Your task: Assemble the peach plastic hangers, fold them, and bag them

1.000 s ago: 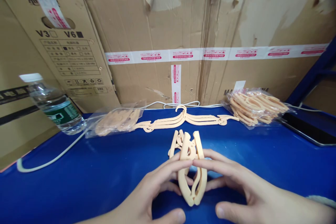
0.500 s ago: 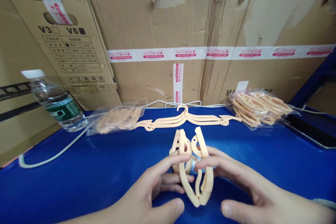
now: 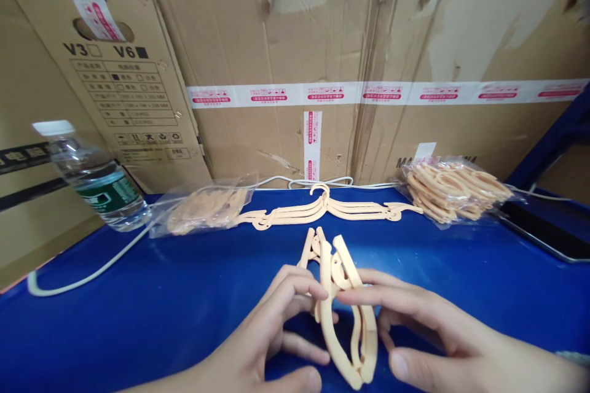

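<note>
A beige plastic folding hanger [image 3: 369,338], its two arms folded near each other in a V, is held between my hands with its joined end pointing toward me. Curled around its left arm are the fingers of my left hand [image 3: 276,325], the thumb apart below. The fingers of my right hand [image 3: 428,325] grip the right arm, the index finger across its front and the thumb off it. Behind the left arm another beige hanger piece [image 3: 306,245] shows, partly hidden. Farther back, an unfolded beige hanger [image 3: 326,199] lies flat on the blue table [image 3: 184,301].
Clear bags of beige hangers lie at the left [image 3: 207,209] and right [image 3: 452,190]. A water bottle [image 3: 108,187] stands at far left near a white cable [image 3: 69,290]. A dark phone [image 3: 548,233] lies at the right. Cardboard boxes [image 3: 276,43] wall off the back.
The folding hanger has shifted slightly right and closer to me, and its arms have drawn nearer each other at the far end. My left-hand fingers have curled more.
</note>
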`<state>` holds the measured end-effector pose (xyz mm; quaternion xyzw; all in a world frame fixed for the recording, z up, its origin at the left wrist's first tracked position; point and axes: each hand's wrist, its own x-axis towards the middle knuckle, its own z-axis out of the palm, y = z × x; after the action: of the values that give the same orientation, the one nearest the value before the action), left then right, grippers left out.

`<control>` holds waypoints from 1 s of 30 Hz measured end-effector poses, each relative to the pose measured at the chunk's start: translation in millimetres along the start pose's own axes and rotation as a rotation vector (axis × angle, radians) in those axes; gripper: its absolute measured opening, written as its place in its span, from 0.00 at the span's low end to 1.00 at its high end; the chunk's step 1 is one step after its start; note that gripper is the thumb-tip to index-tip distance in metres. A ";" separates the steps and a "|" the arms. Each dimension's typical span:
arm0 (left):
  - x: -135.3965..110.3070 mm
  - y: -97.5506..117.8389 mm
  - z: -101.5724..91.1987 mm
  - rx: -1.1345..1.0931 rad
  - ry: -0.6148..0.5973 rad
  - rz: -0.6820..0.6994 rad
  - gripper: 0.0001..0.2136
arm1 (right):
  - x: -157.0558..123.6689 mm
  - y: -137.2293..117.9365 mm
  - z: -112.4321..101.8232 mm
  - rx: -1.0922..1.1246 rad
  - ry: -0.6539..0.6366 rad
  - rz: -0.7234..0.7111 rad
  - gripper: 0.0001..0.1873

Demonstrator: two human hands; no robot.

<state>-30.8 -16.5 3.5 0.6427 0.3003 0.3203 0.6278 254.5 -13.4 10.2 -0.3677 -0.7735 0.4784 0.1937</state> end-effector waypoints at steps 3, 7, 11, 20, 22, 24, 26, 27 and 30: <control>1.7 0.7 -0.4 -0.004 -0.022 0.025 0.24 | 2.1 -0.3 0.5 0.054 0.012 -0.007 0.27; 2.4 5.8 -0.5 0.135 -0.014 0.067 0.25 | 10.5 -3.7 -6.0 0.133 0.107 -0.028 0.25; 1.1 7.8 -2.5 0.448 0.094 0.262 0.25 | 17.9 1.4 -17.1 0.045 0.231 0.026 0.27; 4.6 1.1 -8.2 0.802 0.013 0.483 0.22 | 22.2 10.3 -16.3 -0.557 0.186 0.059 0.47; 4.8 0.6 -8.9 0.825 -0.018 0.498 0.22 | 23.5 10.4 -14.9 -0.613 0.175 0.060 0.48; 4.2 0.6 -9.5 0.850 -0.048 0.505 0.22 | 24.2 11.3 -14.6 -0.637 0.179 0.058 0.45; 3.1 0.3 -9.9 0.888 -0.069 0.507 0.22 | 24.2 12.1 -15.3 -0.646 0.188 0.048 0.42; 2.6 -0.3 -10.2 0.914 -0.075 0.507 0.21 | 23.8 12.4 -15.9 -0.646 0.189 0.040 0.41; 1.7 -4.1 -11.3 1.041 -0.082 0.501 0.20 | 22.4 11.9 -17.5 -0.629 0.178 -0.002 0.38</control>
<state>-38.7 -8.1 -0.4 0.9303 0.2324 0.2438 0.1451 255.8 17.2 6.7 -0.4490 -0.8638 0.1820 0.1379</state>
